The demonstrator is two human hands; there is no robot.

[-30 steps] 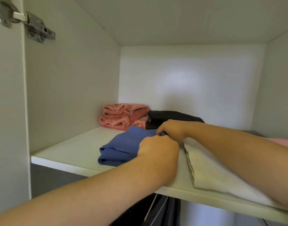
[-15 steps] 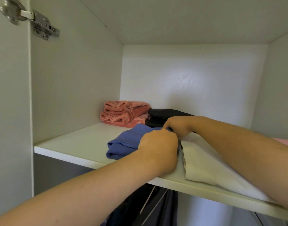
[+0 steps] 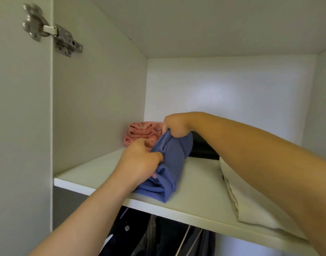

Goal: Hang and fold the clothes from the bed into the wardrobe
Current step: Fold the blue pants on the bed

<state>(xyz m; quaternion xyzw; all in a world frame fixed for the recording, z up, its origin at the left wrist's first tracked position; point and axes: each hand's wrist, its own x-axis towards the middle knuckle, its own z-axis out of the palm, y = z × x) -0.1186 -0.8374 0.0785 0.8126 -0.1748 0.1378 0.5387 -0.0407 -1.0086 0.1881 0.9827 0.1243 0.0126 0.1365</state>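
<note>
- Grip: the left hand (image 3: 140,161) curls its fingers into the near side of the folded blue soft-knit garment (image 3: 171,163). The right hand (image 3: 174,126) pinches the far end in a closed fist and holds it raised off the white wardrobe shelf (image 3: 95,174). The garment's near end rests on the shelf, close to the front edge.
- Unfolding: the cloth is bunched and held at only two places. If the hands pull apart, or one lets go early, the layers are likely to slide and the fold will come loose.
- Fall: any tug toward the person could drag the near end over the lip and down among the dark clothes hanging below (image 3: 158,237).
- Neighbours: the folded pink plush cloth (image 3: 140,132) and the folded black garment (image 3: 202,148) sit just behind. I cannot tell whether the blue one touches them. Pushing it back hard could crumple or shove either pile.
- Forearm: the right arm reaches over the folded cream fabric (image 3: 250,200) at the shelf's right. Whether they touch is unclear, but a dropped elbow could rumple it or sweep it toward the edge.
</note>
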